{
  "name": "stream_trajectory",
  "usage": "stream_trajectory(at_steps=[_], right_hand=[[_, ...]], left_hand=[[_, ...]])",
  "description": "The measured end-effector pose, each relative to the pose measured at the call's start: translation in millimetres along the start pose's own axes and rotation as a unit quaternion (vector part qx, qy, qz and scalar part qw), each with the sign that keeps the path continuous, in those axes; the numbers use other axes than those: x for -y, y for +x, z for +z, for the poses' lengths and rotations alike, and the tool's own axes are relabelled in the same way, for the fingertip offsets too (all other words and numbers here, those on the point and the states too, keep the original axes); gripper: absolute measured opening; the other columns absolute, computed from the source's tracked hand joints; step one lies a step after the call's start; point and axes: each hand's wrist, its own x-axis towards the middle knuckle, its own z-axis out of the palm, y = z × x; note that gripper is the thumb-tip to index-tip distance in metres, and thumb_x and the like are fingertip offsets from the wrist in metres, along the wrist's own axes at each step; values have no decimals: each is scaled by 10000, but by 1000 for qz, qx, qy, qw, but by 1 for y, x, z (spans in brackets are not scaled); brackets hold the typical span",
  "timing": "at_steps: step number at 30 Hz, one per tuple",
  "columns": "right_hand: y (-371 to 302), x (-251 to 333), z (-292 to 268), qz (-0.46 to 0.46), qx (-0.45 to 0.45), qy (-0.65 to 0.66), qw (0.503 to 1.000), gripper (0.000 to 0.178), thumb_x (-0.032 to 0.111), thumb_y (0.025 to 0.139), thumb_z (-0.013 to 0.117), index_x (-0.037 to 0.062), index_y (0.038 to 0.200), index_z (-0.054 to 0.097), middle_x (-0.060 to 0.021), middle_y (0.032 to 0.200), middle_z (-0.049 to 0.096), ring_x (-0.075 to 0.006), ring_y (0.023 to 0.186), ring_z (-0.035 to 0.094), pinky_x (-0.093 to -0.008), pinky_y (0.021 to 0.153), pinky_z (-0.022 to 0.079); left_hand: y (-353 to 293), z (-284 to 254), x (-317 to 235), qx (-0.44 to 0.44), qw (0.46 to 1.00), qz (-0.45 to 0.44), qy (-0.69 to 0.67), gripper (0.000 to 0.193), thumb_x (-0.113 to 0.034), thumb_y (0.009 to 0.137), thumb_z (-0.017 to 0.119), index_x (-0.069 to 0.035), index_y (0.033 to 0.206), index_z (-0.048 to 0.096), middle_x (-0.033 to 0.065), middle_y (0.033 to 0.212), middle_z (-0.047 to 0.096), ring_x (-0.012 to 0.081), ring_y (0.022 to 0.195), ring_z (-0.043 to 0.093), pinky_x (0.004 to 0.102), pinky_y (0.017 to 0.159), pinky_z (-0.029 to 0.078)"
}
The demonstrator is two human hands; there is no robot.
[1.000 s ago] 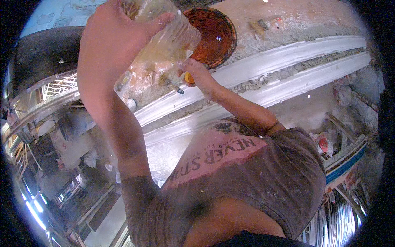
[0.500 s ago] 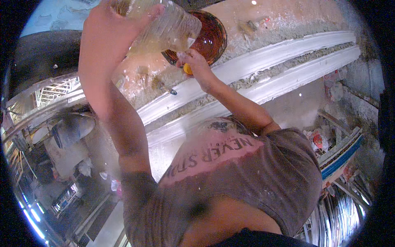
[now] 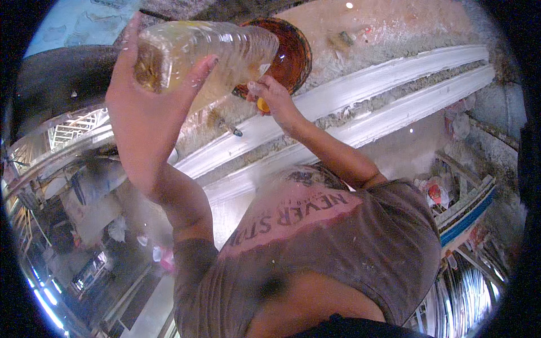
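Observation:
My left hand (image 3: pixel 147 115) is wrapped around the base end of a big clear plastic bottle (image 3: pixel 217 48) with pale yellowish liquid inside. The bottle lies nearly on its side, its far end over a round dark bowl (image 3: pixel 305 53) with a reddish-brown inside. Close by the bowl's near rim, my right hand (image 3: pixel 276 100) is closed with a small yellow cap (image 3: pixel 262 105) in its fingers. The bottle's mouth is hard to make out, so I cannot tell whether liquid is running out.
Two long white moulding strips (image 3: pixel 389 76) run along the near side of the stained orange-brown work surface (image 3: pixel 411 25). A small dark-tipped object (image 3: pixel 236 132) lies between my arms. A black curved object (image 3: pixel 62 76) stands at left. A blue-edged frame (image 3: pixel 466 222) is at right.
The bottle has tipped to a more level pose, with its base now in sight. My right hand has shifted slightly right and toward me, still with the yellow cap.

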Motion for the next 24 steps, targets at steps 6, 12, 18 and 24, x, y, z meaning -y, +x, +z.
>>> stream_trajectory(at_steps=[6,12,18,24], right_hand=[[-6,-5,-3,-4,35,4,999,355,390,980,570,58,1102,542,-40,851,622,-92,575,512,-237,520,409],[-7,-20,-2,7,76,72,995,376,331,997,554,35,1221,500,-59,853,611,-95,588,516,-237,523,412],[-1,-31,0,-32,68,98,992,399,301,1002,564,31,1275,456,-55,891,602,-96,678,543,-244,535,426],[21,-34,-9,-40,80,88,992,447,329,996,572,32,1306,447,-55,938,608,-95,755,561,-238,548,433]], left_hand=[[-15,-1,27,-28,991,-21,-129,894,-235,698,907,-35,1448,463,169,1129,678,198,1025,644,340,940,500],[-32,-4,57,-48,990,-80,-104,876,-156,708,883,-9,1454,448,150,1206,652,195,1075,620,329,960,489],[-48,-4,68,-69,984,-88,-140,937,-260,704,892,28,1462,420,124,1440,495,209,1154,578,332,992,463],[-52,8,83,-83,976,-135,-150,930,-244,720,876,26,1473,403,139,1402,522,195,1136,574,341,979,465]])
